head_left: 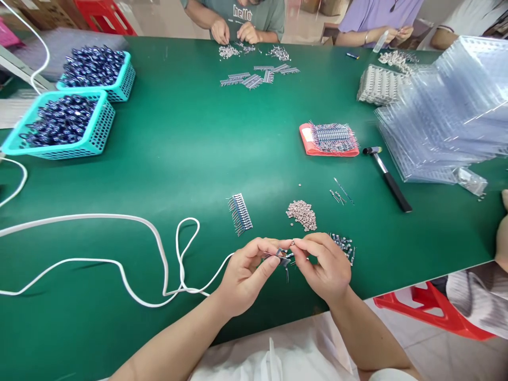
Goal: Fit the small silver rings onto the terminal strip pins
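Observation:
My left hand (250,275) pinches a small dark electronic part with thin wire leads (283,259) between thumb and forefinger. Close beside it, my right hand (323,264) holds a tiny ring-shaped bead (292,243) at its fingertips, right by the part. Just beyond my hands lies a pile of small pinkish ring-shaped beads (302,214). Several loose leaded parts (346,246) are scattered behind my right hand, partly hidden by it. A neat row of leaded parts (241,212) rests on the green table (178,174), ahead of my left hand.
White cables (151,225) loop across the left. Turquoise baskets (105,119) of dark blue parts stand at the far left. A hammer (391,182), a red-wrapped bundle (331,153) and stacked clear trays (440,116) lie right. Co-workers' hands (249,33) work across the table.

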Action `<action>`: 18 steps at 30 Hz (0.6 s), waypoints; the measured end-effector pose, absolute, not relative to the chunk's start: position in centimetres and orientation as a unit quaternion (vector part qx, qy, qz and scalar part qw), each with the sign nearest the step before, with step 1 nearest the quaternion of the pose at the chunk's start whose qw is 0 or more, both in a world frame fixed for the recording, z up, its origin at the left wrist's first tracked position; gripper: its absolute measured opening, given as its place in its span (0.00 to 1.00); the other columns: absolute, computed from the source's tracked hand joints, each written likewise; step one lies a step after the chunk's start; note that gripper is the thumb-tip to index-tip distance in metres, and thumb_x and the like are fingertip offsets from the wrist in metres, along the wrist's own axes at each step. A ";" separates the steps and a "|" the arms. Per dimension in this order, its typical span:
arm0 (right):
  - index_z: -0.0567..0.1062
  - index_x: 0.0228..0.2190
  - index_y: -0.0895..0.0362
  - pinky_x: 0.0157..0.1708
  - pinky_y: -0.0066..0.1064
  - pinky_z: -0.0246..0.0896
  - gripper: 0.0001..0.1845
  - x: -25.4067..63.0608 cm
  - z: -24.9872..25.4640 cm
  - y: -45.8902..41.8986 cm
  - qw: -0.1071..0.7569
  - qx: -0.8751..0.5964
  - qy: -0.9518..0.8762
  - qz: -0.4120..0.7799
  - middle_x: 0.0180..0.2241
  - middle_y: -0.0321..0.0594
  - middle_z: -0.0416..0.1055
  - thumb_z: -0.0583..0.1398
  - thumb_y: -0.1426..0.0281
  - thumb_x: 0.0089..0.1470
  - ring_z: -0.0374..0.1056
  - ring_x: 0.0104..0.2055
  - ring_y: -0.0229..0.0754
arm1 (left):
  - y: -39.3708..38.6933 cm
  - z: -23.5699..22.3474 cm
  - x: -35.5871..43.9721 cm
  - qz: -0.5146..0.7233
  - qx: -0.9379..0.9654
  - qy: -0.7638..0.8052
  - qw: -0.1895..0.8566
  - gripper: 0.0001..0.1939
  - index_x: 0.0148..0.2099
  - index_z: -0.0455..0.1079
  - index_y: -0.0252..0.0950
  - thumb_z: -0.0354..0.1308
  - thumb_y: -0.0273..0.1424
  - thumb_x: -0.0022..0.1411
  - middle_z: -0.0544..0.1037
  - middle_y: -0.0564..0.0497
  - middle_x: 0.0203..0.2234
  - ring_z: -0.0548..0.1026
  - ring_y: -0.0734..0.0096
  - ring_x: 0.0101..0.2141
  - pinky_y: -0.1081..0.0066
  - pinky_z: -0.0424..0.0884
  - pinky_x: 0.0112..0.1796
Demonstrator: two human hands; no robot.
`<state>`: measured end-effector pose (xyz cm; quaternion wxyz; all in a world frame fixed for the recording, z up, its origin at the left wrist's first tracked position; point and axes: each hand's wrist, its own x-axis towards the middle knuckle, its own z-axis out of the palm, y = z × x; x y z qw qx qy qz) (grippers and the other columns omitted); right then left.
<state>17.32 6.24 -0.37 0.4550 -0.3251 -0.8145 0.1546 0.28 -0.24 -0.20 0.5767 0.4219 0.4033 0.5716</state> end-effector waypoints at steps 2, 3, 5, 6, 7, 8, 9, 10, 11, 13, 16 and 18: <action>0.75 0.41 0.53 0.29 0.29 0.71 0.13 17.3 -0.4 6.3 0.455 -0.325 -0.815 0.151 0.30 0.39 0.75 0.63 0.79 0.53 0.72 0.30 0.37 | -0.3 -0.4 0.3 0.566 0.448 0.415 0.554 0.04 0.42 0.70 0.37 0.54 0.25 0.68 0.79 0.44 0.49 0.76 0.66 0.47 0.66 0.73 0.48; 0.75 0.41 0.54 0.29 0.30 0.71 0.14 17.3 -0.5 6.3 0.456 -0.324 -0.815 0.150 0.30 0.39 0.75 0.63 0.80 0.53 0.72 0.30 0.37 | -0.4 -0.4 0.3 0.564 0.460 0.422 0.542 0.05 0.43 0.70 0.37 0.54 0.25 0.68 0.79 0.44 0.50 0.76 0.65 0.48 0.64 0.73 0.49; 0.75 0.41 0.54 0.30 0.30 0.71 0.15 17.3 -0.5 6.3 0.458 -0.322 -0.815 0.147 0.30 0.40 0.75 0.63 0.80 0.52 0.72 0.30 0.38 | -0.5 -0.4 0.3 0.559 0.479 0.432 0.521 0.06 0.43 0.70 0.37 0.54 0.24 0.68 0.78 0.43 0.50 0.75 0.62 0.50 0.61 0.72 0.50; 0.75 0.41 0.54 0.30 0.30 0.71 0.15 17.3 -0.5 6.3 0.457 -0.321 -0.816 0.146 0.30 0.40 0.75 0.63 0.81 0.52 0.72 0.30 0.38 | -0.5 -0.4 0.3 0.557 0.487 0.434 0.514 0.06 0.43 0.70 0.37 0.54 0.24 0.68 0.78 0.42 0.51 0.75 0.61 0.50 0.60 0.72 0.51; 0.75 0.42 0.54 0.30 0.30 0.71 0.16 17.3 -0.5 6.3 0.456 -0.320 -0.818 0.145 0.30 0.40 0.75 0.63 0.80 0.52 0.72 0.31 0.38 | -0.6 -0.4 0.3 0.556 0.493 0.435 0.509 0.06 0.43 0.70 0.37 0.54 0.24 0.67 0.78 0.42 0.51 0.75 0.60 0.51 0.59 0.72 0.51; 0.75 0.42 0.54 0.30 0.31 0.71 0.16 17.3 -0.5 6.3 0.456 -0.319 -0.818 0.145 0.31 0.40 0.75 0.63 0.80 0.52 0.72 0.31 0.38 | -0.6 -0.3 0.3 0.555 0.497 0.436 0.505 0.06 0.43 0.70 0.37 0.53 0.23 0.67 0.78 0.42 0.51 0.75 0.59 0.51 0.59 0.72 0.51; 0.75 0.42 0.53 0.30 0.31 0.71 0.16 17.3 -0.6 6.4 0.455 -0.318 -0.819 0.146 0.31 0.40 0.75 0.62 0.80 0.52 0.72 0.31 0.38 | -0.6 -0.3 0.3 0.554 0.501 0.436 0.502 0.06 0.44 0.70 0.37 0.53 0.23 0.67 0.78 0.42 0.51 0.75 0.59 0.51 0.58 0.72 0.51; 0.75 0.42 0.53 0.30 0.31 0.71 0.16 17.3 -0.6 6.4 0.455 -0.318 -0.818 0.147 0.31 0.40 0.75 0.62 0.80 0.52 0.72 0.31 0.39 | -0.6 -0.2 0.3 0.554 0.502 0.437 0.501 0.06 0.44 0.70 0.37 0.53 0.23 0.67 0.78 0.41 0.51 0.75 0.59 0.51 0.58 0.72 0.51; 0.75 0.42 0.53 0.30 0.31 0.71 0.16 17.3 -0.7 6.4 0.456 -0.318 -0.818 0.149 0.31 0.40 0.75 0.62 0.80 0.52 0.72 0.31 0.39 | -0.6 -0.2 0.3 0.554 0.501 0.437 0.500 0.06 0.44 0.70 0.37 0.53 0.23 0.67 0.78 0.41 0.51 0.75 0.59 0.51 0.58 0.72 0.51; 0.75 0.42 0.53 0.29 0.31 0.71 0.17 17.3 -0.7 6.4 0.456 -0.319 -0.816 0.153 0.31 0.40 0.75 0.62 0.80 0.52 0.72 0.31 0.39 | -0.6 -0.1 0.3 0.555 0.498 0.438 0.502 0.06 0.43 0.70 0.36 0.54 0.24 0.67 0.78 0.41 0.51 0.75 0.60 0.51 0.58 0.73 0.50; 0.75 0.41 0.52 0.29 0.30 0.70 0.17 17.3 -0.7 6.3 0.458 -0.321 -0.813 0.164 0.31 0.40 0.75 0.62 0.81 0.51 0.72 0.31 0.39 | -0.6 0.1 0.3 0.561 0.477 0.434 0.519 0.05 0.42 0.70 0.36 0.54 0.24 0.67 0.79 0.42 0.49 0.76 0.62 0.49 0.61 0.73 0.50; 0.75 0.41 0.52 0.28 0.30 0.70 0.17 17.3 -0.6 6.3 0.463 -0.322 -0.804 0.187 0.31 0.39 0.74 0.62 0.81 0.51 0.72 0.31 0.38 | -0.5 0.3 0.3 0.569 0.443 0.428 0.544 0.03 0.41 0.70 0.36 0.55 0.25 0.67 0.80 0.43 0.47 0.77 0.64 0.48 0.64 0.74 0.48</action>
